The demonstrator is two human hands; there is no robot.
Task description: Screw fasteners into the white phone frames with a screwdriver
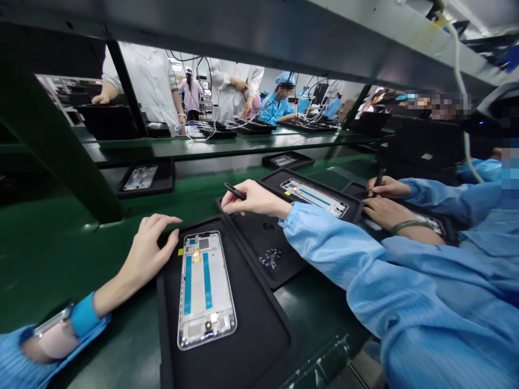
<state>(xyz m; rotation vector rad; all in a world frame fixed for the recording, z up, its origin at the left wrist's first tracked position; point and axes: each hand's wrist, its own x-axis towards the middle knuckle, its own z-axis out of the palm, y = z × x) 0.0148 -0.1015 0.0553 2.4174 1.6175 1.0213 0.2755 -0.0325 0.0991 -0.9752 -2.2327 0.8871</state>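
On the tabletop [60, 227], the phone frame [198, 289] lies in a black tray [259, 329], long axis running near to far. The left hand [151, 248], nearer, is just left of it, empty, fingers parted; the right hand [252, 198], beyond and rightward, grips a black pen-like tool [234, 190].

We see the phone frame [198, 292] brightly lit, pale glare on the tabletop [302, 310] right of it, deep shadow far left of it, a wide-angle-stretched sleeve [438, 324] to its right, soft-focus people [271, 111] beyond it.

Smooth metallic phone frame [198, 289], glossy bench [130, 329]
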